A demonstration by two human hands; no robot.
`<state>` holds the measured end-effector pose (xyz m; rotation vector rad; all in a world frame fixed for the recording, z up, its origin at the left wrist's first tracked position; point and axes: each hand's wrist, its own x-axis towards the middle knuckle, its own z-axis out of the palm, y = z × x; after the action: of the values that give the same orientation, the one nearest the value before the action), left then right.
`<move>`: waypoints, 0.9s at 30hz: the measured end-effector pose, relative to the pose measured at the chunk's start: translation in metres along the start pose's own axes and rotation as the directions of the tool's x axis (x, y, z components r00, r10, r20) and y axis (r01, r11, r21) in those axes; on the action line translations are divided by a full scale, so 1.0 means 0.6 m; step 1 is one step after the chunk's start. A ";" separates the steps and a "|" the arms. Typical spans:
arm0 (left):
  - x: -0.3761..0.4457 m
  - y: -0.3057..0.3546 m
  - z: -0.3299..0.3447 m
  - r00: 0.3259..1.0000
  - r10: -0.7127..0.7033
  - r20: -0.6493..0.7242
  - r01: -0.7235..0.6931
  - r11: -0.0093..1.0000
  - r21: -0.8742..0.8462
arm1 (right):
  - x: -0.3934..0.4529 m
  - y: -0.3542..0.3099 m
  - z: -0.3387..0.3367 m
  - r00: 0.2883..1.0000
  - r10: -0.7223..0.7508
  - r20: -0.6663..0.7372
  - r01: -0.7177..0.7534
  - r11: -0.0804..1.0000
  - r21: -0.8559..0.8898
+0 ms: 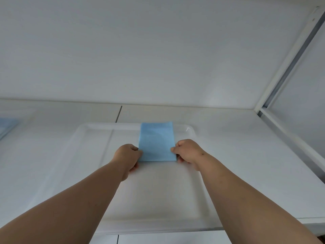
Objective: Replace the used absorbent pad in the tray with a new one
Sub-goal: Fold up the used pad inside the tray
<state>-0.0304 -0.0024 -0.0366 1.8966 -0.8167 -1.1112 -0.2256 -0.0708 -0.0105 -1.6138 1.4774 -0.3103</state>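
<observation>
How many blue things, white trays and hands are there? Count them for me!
Blue pads: 2, the folded one held over the tray and another at the far left edge, partly cut off.
White trays: 1.
Hands: 2, left and right, each pinching a side of the folded pad.
Total: 5.

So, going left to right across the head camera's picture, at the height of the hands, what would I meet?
Blue item at the left edge → tray's left rim → left hand → folded blue pad → right hand → white frame rail.
</observation>
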 end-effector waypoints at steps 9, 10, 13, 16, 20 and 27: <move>0.008 0.010 -0.006 0.997 -0.077 -0.005 0.077 0.989 0.125 | 0.003 -0.015 0.005 0.990 0.118 0.082 -0.112 0.991 -0.074; 0.008 0.010 -0.008 0.997 -0.073 0.002 0.072 0.986 0.151 | 0.002 -0.017 0.006 0.989 0.123 0.085 -0.115 0.990 -0.087; 0.004 0.008 -0.016 0.999 -0.040 0.019 0.035 0.971 0.237 | 0.003 -0.022 0.010 0.987 0.127 0.098 -0.112 0.983 -0.144; -0.005 0.005 -0.018 0.999 0.051 0.007 -0.050 0.948 0.316 | 0.006 -0.023 0.017 0.997 0.066 -0.039 -0.073 0.969 -0.234; -0.008 0.002 -0.017 0.996 0.089 -0.024 -0.077 0.943 0.324 | -0.002 -0.019 0.035 0.908 -0.325 -0.265 0.118 0.805 -0.581; -0.012 0.003 -0.020 0.995 0.098 -0.018 -0.081 0.899 0.430 | 0.010 0.012 0.070 0.940 -0.295 0.171 0.324 0.620 -0.715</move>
<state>-0.0228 0.0060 -0.0282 2.2032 -1.1919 -0.8829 -0.1996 -0.0570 -0.0415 -2.5311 1.3555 0.1776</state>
